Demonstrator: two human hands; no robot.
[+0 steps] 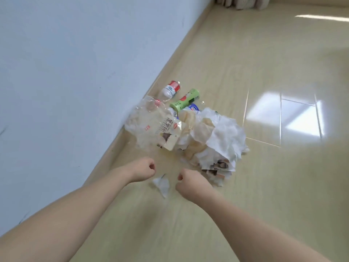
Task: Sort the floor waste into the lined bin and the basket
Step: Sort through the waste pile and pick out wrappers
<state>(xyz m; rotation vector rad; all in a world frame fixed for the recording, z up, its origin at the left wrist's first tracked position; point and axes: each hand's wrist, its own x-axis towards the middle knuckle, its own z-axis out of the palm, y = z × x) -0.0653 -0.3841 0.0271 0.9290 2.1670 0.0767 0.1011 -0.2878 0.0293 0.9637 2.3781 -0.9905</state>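
A heap of waste lies on the floor by the wall. It holds crumpled white tissues (224, 137), a clear plastic food wrapper (156, 127), a green bottle (186, 100) and a clear bottle with a red label (170, 89). A small scrap of tissue (162, 184) lies apart, nearer to me. My left hand (142, 170) hovers just left of that scrap, fingers curled into a fist, holding nothing. My right hand (190, 183) is curled the same way just right of the scrap, close to the heap's near edge. No bin or basket is in view.
A pale blue wall (75, 72) with a beige skirting board runs along the left. Glossy beige floor tiles (283, 167) stretch to the right and behind the heap. A curtain hem (243, 2) hangs at the far top.
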